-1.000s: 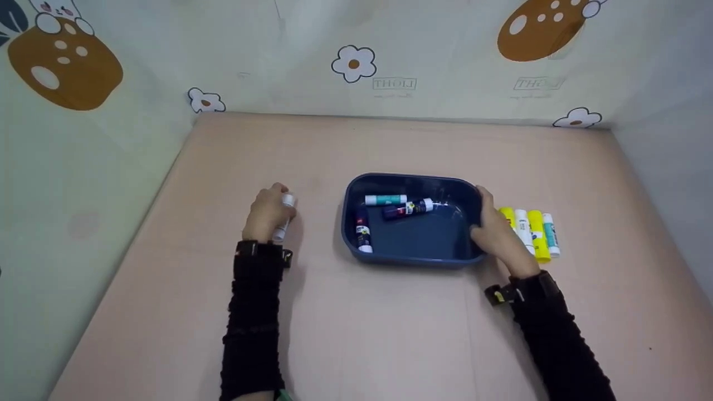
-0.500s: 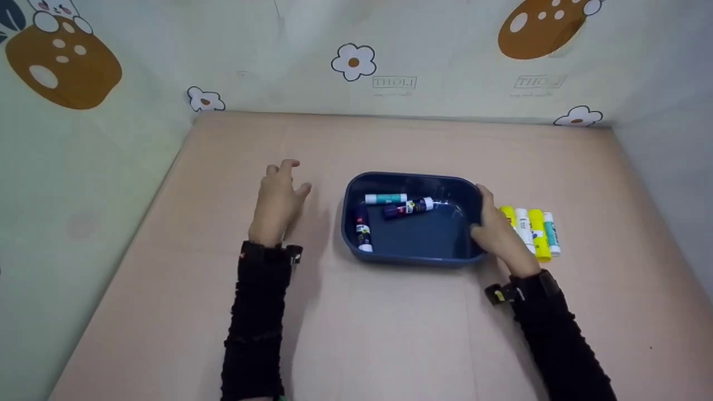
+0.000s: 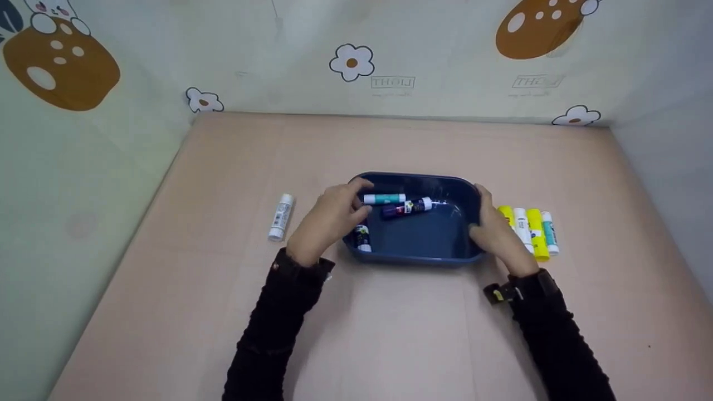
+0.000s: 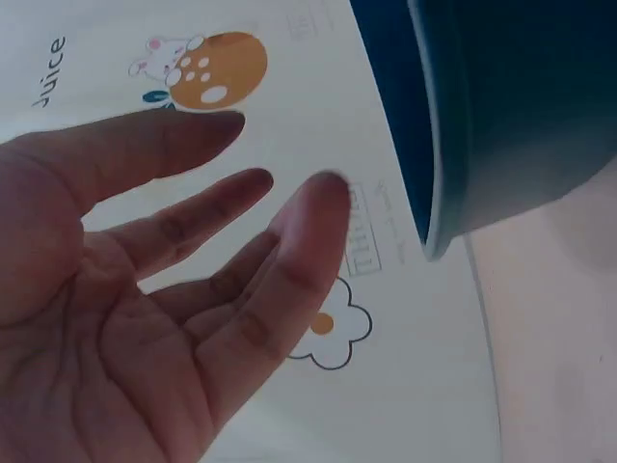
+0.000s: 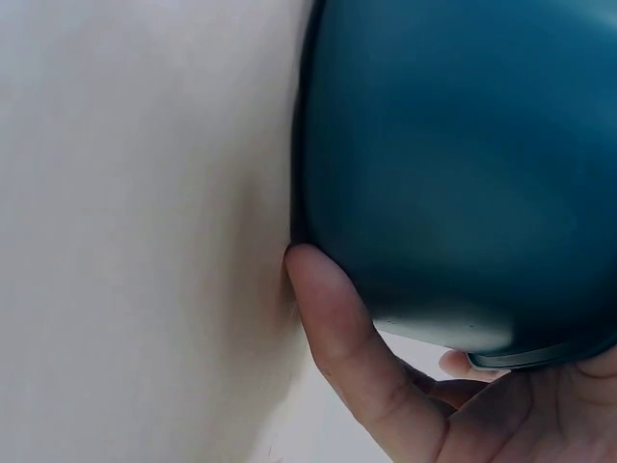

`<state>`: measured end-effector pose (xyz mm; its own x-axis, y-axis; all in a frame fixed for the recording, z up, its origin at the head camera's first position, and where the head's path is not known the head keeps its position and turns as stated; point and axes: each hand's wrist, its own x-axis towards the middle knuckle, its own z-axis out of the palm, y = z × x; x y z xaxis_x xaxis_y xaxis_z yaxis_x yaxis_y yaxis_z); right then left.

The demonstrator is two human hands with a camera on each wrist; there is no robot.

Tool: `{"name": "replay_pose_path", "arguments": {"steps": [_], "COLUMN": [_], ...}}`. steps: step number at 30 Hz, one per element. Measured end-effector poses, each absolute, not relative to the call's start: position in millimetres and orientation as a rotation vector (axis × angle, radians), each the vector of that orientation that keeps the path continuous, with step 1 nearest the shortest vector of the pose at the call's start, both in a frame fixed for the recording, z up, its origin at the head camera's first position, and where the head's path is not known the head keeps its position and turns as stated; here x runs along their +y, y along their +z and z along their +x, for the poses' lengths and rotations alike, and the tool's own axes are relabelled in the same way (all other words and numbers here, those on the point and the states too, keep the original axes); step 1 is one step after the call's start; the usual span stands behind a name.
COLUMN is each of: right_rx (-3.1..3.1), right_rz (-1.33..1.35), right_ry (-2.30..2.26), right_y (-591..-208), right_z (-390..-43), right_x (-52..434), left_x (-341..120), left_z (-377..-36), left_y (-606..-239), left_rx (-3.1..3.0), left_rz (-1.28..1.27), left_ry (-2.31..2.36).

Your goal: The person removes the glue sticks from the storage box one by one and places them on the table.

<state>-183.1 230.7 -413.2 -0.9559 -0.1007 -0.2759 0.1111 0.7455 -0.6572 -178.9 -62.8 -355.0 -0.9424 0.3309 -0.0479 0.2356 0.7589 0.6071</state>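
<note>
A dark blue tray (image 3: 469, 195) sits mid-table. Inside lie a teal glue stick (image 3: 384, 199), a dark purple one (image 3: 409, 208) and another dark one (image 3: 362, 236). My left hand (image 3: 350, 203) reaches over the tray's left rim, holding nothing, its fingertips near the teal stick. In the left wrist view that left hand (image 4: 193, 289) has spread, straight fingers beside the tray wall (image 4: 511, 116). My right hand (image 3: 486, 223) grips the tray's right wall. In the right wrist view its thumb (image 5: 337, 318) presses the tray's outer wall (image 5: 463, 164).
A white glue stick (image 3: 280, 217) lies alone on the pink table (image 3: 390, 323), left of the tray. Several yellow, white and teal glue sticks (image 3: 529, 231) lie in a row right of the tray. Patterned walls enclose the table on three sides.
My left hand let go of the white glue stick, leaving it on the table, then moved right to the tray's left rim. The right hand and tray stayed put.
</note>
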Motion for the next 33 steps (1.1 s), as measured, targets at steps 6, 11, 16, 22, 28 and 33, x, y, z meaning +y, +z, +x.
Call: {"name": "replay_pose_path", "arguments": {"steps": [6,11,16,22,28,33], "right_rx": [2.662,2.659,2.650,2.656,2.650,2.666], "right_rz": [-0.001,0.011,0.025,0.021,0.009,-0.003], "right_ry": [-1.042,-1.048,-1.055,-1.053,-1.079,-1.074], "right_y": [-414,-415,-414,-414,-414,-416], "right_z": [-182,-182,-182,-181,-182,-181], "right_x": [232,232,232,231,231,232], "left_x": [-38,-22,-9,-9,-19,-30], "left_z": [-169,-164,-168,-171,-171,-172], "left_y": [-372,-387,-404,-408,-396,-380], "left_rx": [2.911,3.102,3.124,3.129,3.072,3.036], "left_rz": [0.495,0.408,0.274,0.255,0.356,0.365], "left_ry": [0.555,0.302,0.195,0.304,0.494,0.659]}}
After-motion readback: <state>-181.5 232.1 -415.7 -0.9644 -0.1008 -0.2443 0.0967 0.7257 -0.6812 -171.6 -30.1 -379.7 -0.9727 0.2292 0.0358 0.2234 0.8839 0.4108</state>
